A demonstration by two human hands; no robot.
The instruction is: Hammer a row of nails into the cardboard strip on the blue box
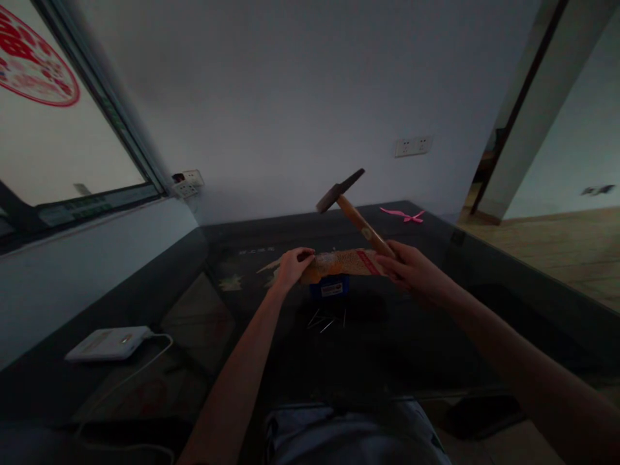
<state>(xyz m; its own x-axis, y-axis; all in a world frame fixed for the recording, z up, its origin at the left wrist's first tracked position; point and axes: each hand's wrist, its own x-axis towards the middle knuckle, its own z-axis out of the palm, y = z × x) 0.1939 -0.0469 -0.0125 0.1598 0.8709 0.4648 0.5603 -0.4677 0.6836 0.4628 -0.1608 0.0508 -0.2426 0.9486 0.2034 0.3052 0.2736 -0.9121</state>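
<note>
Wooden-handled hammer [356, 218]: raised above the dark, glossy table [397, 349]; tilted, with metal head [334, 196] up and to the left; held apart from the tan speckled piece [345, 263] below.

Right hand [414, 268]: wrapped around the lower part of the hammer handle, fingers curled tight on the wood; overlapping the right end of the speckled piece in view, contact not possible to tell.

Left hand [292, 266]: placed at the left part of the speckled piece; thumb and index finger set narrow; cannot tell whether pinching a small item or only pressing on the surface.

Tan speckled piece: long, laid roughly level across the blue box [332, 289]; marked with a red band toward the right end.

Blue box: located beneath the speckled piece, on the table; fitted with a pale label on the near side.

Thin metal pins [327, 325]: scattered on the table, near side of the blue box.

Pink ribbon [413, 218]: lying near the far right corner of the table, well apart from both hands.

White flat device [110, 343]: resting at the left of the table; joined to a white cable [163, 335].

Wall socket [413, 146]: mounted beyond the table, toward the right.

Window [72, 142]: positioned at left; marked with a round red decal [36, 58].
</note>
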